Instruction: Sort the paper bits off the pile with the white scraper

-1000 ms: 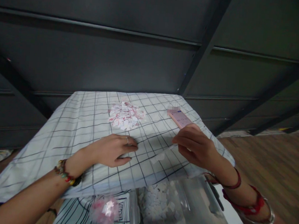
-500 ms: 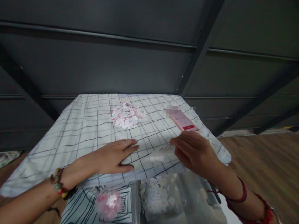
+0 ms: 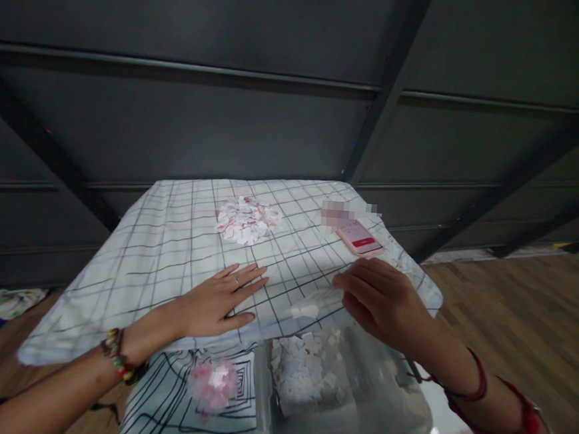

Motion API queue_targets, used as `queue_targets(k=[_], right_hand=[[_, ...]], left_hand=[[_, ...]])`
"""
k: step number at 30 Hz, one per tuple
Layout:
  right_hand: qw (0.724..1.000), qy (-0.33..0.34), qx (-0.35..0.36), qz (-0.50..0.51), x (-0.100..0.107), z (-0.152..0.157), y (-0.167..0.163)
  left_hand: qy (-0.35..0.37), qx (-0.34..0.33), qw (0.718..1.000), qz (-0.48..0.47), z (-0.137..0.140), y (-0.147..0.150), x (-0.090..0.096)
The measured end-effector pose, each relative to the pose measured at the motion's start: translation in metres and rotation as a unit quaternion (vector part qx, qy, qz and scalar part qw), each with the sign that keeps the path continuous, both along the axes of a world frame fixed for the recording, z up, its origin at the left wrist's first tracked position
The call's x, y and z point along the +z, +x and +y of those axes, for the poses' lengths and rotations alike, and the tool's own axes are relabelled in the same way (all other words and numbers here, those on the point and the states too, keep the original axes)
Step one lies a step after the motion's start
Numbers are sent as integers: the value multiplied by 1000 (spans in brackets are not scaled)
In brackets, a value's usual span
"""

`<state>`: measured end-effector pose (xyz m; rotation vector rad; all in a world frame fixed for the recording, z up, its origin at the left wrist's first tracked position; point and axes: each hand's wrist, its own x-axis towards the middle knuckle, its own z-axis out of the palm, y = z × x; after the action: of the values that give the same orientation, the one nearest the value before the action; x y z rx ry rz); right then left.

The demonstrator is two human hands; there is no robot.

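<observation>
My left hand (image 3: 220,302) lies flat on the white checked cloth (image 3: 177,248), fingers spread and empty. Across from it, the fingers of my right hand (image 3: 373,297) are pinched on what looks like a small clear plastic bag (image 3: 327,299). A white piece (image 3: 305,310) shows at the bag's far end, over the cloth; its details are blurred. Below my right hand stands a clear plastic box (image 3: 313,426), its compartment holding many small white paper pieces (image 3: 302,372). A pile of white and pink scraps (image 3: 248,220) rests farther back on the cloth.
A pink-cased phone (image 3: 362,239) lies at the back right of the cloth. Left of the box, a pink fluffy bundle (image 3: 213,385) sits on a line-patterned cloth (image 3: 169,401). Dark panels (image 3: 226,125) rise behind the table; wooden floor (image 3: 508,301) shows at right.
My left hand's fingers have spread wider and flattened on the cloth. My right hand has shifted slightly with the clear bag still pinched. The view has moved a little.
</observation>
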<state>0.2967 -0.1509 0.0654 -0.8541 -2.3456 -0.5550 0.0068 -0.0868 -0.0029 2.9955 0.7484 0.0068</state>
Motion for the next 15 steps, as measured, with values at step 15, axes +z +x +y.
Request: queue_targets(k=[15], right_hand=[[995, 47, -89, 2, 11, 5, 1]], left_hand=[[-10, 13, 1000, -15, -2, 0, 2]])
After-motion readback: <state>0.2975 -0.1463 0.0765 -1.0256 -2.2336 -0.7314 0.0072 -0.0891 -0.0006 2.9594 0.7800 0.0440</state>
